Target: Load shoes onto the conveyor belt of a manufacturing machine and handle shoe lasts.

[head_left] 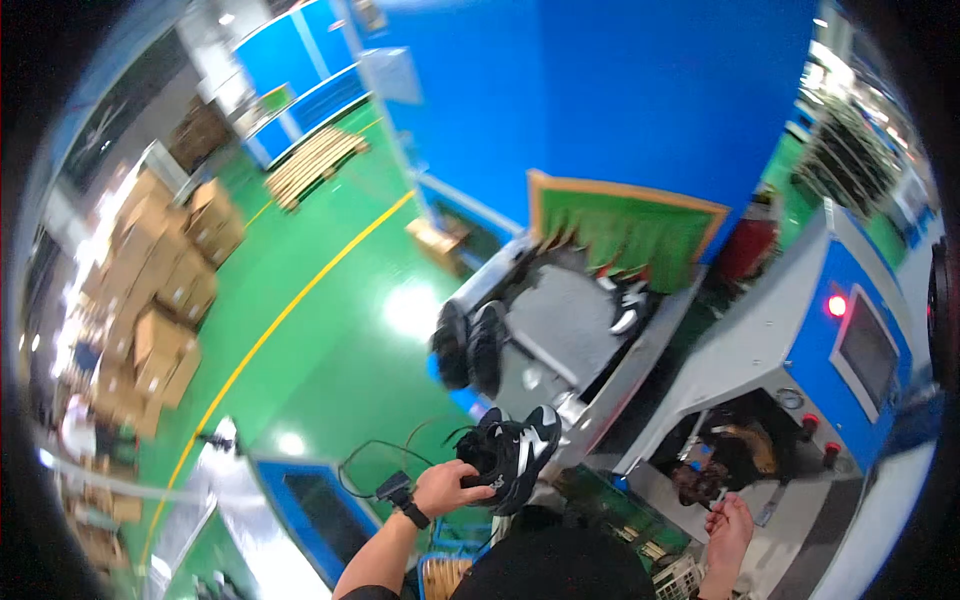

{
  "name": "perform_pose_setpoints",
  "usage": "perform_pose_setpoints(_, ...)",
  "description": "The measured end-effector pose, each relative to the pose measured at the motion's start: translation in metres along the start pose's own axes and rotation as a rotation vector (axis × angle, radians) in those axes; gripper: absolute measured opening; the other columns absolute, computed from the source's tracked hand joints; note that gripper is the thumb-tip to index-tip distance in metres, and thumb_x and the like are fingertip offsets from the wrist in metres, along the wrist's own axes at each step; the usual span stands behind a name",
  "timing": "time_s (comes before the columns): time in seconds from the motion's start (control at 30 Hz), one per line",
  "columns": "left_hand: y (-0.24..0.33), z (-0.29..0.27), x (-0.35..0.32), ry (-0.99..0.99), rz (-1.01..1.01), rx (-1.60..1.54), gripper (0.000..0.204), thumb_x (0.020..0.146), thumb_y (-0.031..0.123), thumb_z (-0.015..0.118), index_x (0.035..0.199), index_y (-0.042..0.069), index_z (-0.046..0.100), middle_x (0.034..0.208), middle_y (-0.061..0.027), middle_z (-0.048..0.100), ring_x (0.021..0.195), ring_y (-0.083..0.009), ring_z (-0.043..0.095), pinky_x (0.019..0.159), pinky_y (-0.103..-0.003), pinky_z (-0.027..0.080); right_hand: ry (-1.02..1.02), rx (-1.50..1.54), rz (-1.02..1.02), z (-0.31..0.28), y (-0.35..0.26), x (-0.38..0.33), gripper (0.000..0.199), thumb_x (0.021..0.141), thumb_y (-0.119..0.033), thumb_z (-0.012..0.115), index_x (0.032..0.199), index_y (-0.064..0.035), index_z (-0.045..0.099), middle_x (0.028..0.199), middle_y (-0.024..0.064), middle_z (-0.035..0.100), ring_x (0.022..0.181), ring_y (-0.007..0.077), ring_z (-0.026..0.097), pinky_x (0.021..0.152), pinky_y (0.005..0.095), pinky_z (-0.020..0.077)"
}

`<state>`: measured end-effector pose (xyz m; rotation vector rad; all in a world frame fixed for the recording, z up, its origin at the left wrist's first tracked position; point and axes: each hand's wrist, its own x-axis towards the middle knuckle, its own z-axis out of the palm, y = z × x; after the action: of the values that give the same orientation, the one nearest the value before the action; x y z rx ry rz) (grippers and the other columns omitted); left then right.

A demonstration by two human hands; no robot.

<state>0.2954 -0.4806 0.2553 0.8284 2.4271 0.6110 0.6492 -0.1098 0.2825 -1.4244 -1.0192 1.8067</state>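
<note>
My left hand (447, 488) is closed on a black sneaker (522, 455) with white side markings, its thumb near the shoe's opening. A second black shoe seems to lie against it, but the overlap makes this hard to tell. My right hand (731, 530) is at the front of the grey-and-blue machine (745, 345), just below its dark opening. Its fingers are pinched together, next to a small pale part (721, 494); whether they grip it I cannot make out. Inside the opening is a brown, rounded shape (750, 450).
Ahead, a conveyor (565, 320) runs under the green strip curtain (625, 235) of a blue cabinet. Dark shoes (470, 350) stand on its left side, and a black-and-white shoe (628, 308) lies near the curtain. Cardboard boxes (165, 260) are stacked far left; a pallet (315, 165) lies behind.
</note>
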Motion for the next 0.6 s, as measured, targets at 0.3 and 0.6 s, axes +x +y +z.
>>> perform_pose_setpoints(0.3, -0.112, -0.033, -0.33, 0.477, -0.734, -0.082, 0.053, 0.069, 0.05, 0.083, 0.09, 0.003, 0.074, 0.087, -0.0158, 0.073, 0.083, -0.0285, 0.071, 0.076, -0.038, 0.054, -0.476, -0.933, -0.183, 0.03, 0.014, 0.018, 0.037, 0.099, -0.025, 0.058, 0.127, -0.0005, 0.061, 0.103, 0.0158, 0.07, 0.088, 0.0252, 0.067, 0.077, 0.0383, 0.0528)
perform_pose_setpoints(0.6, -0.238, -0.062, -0.607, 1.694, -1.887, 0.525, 0.034, 0.091, 0.029, 0.058, 0.095, -0.004, 0.064, 0.098, -0.0266, 0.066, 0.093, -0.0441, 0.064, 0.081, -0.052, 0.051, -1.016, -1.204, -0.743, 0.071, 0.016, 0.013, 0.035, 0.098, -0.023, 0.062, 0.122, 0.0011, 0.065, 0.106, 0.019, 0.072, 0.095, 0.0283, 0.07, 0.084, 0.0363, 0.0525)
